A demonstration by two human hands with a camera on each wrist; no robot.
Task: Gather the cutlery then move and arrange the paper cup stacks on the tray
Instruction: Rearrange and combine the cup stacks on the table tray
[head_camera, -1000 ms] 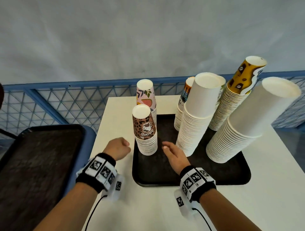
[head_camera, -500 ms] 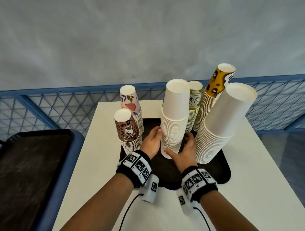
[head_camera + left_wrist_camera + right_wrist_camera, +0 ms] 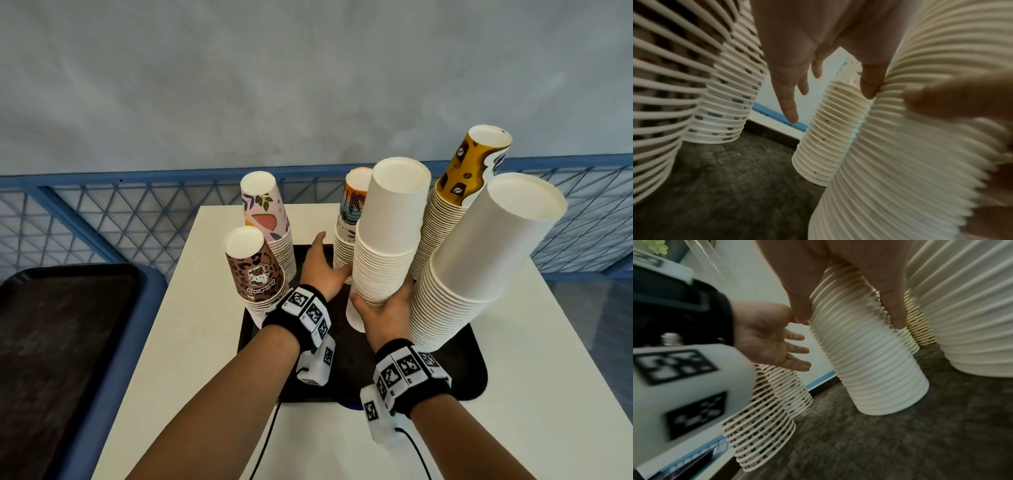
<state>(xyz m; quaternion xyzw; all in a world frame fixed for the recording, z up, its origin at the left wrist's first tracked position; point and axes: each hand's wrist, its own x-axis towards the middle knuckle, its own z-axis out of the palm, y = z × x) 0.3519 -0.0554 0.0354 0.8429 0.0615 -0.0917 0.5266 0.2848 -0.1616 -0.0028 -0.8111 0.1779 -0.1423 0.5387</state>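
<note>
A black tray (image 3: 346,359) on the white table (image 3: 191,342) carries several upside-down paper cup stacks. My right hand (image 3: 382,298) grips the plain white middle stack (image 3: 387,240) near its base, thumb on the left and fingers (image 3: 894,305) on the right. My left hand (image 3: 329,260) is open just left of that stack, fingers (image 3: 789,107) straight, thumb at the stack's side. A leopard-print stack (image 3: 255,270) and a watermelon-print stack (image 3: 263,212) stand at the left, a tropical-print stack (image 3: 352,205) behind, a yellow coffee-print stack (image 3: 459,185) and a wide white stack (image 3: 479,267) at the right.
A second dark tray (image 3: 51,342) lies on a blue cart left of the table. A blue mesh fence (image 3: 102,219) runs behind the table. Bare tray surface (image 3: 879,443) shows in front of the held stack.
Both hands moved from the tray's front edge in to the plain white middle stack. My right hand took hold of it low down; my left hand reached further back beside it.
</note>
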